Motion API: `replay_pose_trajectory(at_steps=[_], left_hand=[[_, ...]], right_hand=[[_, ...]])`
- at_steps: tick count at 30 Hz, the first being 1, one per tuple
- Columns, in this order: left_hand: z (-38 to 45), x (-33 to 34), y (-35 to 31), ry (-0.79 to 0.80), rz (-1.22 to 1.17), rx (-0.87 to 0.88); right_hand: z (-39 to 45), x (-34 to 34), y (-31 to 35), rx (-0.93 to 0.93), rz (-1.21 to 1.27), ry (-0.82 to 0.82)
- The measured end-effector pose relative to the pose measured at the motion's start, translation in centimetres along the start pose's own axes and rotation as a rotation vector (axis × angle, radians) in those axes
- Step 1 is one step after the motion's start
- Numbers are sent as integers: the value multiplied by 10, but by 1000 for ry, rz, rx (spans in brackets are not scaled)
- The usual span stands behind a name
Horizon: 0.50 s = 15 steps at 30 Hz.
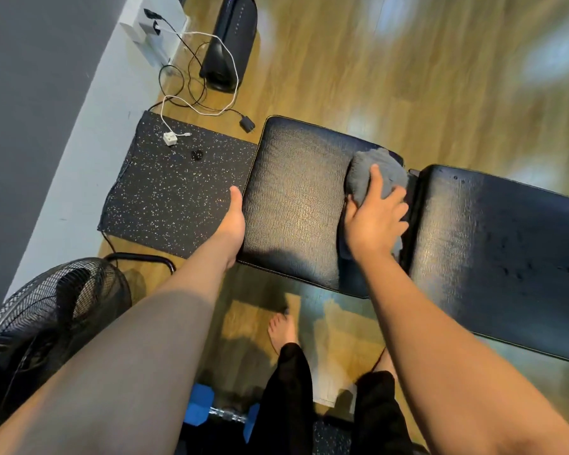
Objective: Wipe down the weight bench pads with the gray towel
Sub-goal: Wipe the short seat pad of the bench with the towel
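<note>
A black weight bench lies across the view, with a shorter seat pad [296,201] on the left and a longer back pad [500,257] on the right. The gray towel [365,174] is bunched on the right end of the seat pad, by the gap between the pads. My right hand [375,215] presses flat on the towel with fingers spread over it. My left hand [234,221] rests against the left edge of the seat pad, thumb up, fingers hidden under the edge.
A speckled black rubber mat [178,188] lies left of the bench, with a white charger and cables on it. A black speaker [227,44] stands at the back. A black fan [46,323] is at the lower left. A blue dumbbell [220,415] and my bare feet are below the bench.
</note>
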<state>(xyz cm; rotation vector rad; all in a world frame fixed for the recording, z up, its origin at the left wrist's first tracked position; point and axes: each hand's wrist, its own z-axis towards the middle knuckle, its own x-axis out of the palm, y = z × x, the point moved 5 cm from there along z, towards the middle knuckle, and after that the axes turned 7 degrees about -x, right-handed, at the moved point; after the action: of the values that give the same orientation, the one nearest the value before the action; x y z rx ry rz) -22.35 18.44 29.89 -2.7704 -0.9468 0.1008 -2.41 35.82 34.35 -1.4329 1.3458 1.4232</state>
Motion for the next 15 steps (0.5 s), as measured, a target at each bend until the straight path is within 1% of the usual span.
replay_pose_trajectory(at_steps=[2, 4, 6, 8, 10, 12, 13, 14, 15], left_hand=[[17, -4, 4, -39, 2, -19], [29, -8, 5, -67, -40, -29], [8, -3, -1, -122, -46, -20], [-25, 4, -6, -166, -35, 8], [-35, 3, -7, -195, -37, 37], [-37, 6, -6, -166, -10, 84], [-38, 8, -7, -153, -22, 95], [-36, 9, -9, -156, -15, 90], [-34, 10, -10, -162, 10, 86]], right_hand=[[-26, 9, 24, -24, -61, -8], [-61, 24, 60, -116, -77, 22], [-99, 39, 102, -276, -20, 82], [-129, 48, 127, -397, 11, 178], [-131, 43, 126, -507, -4, 172], [-120, 36, 105, -643, -33, 125], [-112, 33, 90, -677, -52, 119], [-102, 28, 73, -663, -67, 120], [-89, 23, 54, -601, -68, 112]])
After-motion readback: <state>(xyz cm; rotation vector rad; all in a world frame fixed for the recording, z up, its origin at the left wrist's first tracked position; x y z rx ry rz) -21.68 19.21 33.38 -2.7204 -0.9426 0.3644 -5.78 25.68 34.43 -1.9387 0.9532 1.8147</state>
